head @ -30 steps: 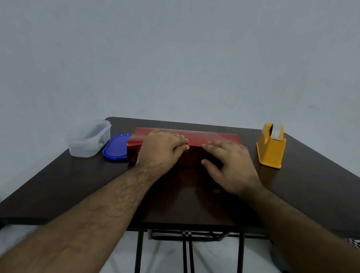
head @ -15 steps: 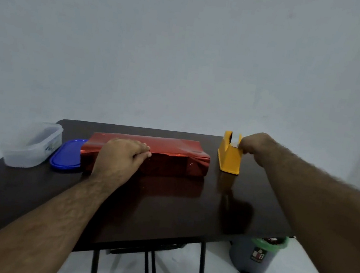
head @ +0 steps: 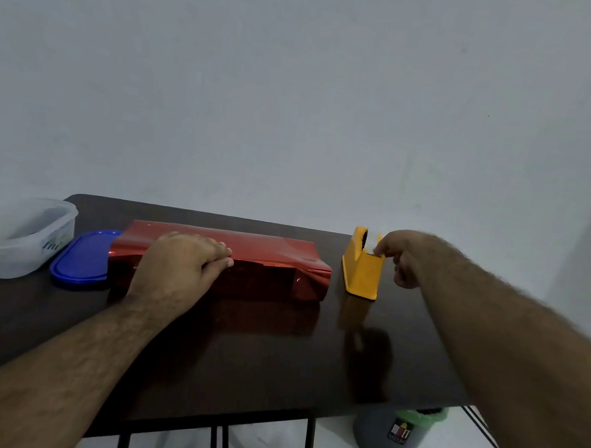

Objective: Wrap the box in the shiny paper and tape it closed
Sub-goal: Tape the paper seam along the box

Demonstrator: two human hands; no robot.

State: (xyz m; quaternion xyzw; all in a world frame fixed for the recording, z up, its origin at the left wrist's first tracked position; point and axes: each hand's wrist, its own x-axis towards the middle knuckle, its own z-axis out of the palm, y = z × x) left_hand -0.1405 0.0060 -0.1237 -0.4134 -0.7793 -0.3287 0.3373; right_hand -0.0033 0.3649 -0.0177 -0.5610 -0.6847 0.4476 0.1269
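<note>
Left of the wrapped box (head: 266, 268), a clear tub (head: 17, 238) holds something indistinct.

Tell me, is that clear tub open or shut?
Open: the clear tub has no cover, and its blue lid lies flat beside it.

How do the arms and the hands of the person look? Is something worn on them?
Both forearms are bare and hairy, with no sleeve in view. The left hand and the right hand wear no gloves, and I can see no rings, watch or bracelet on them.
</note>
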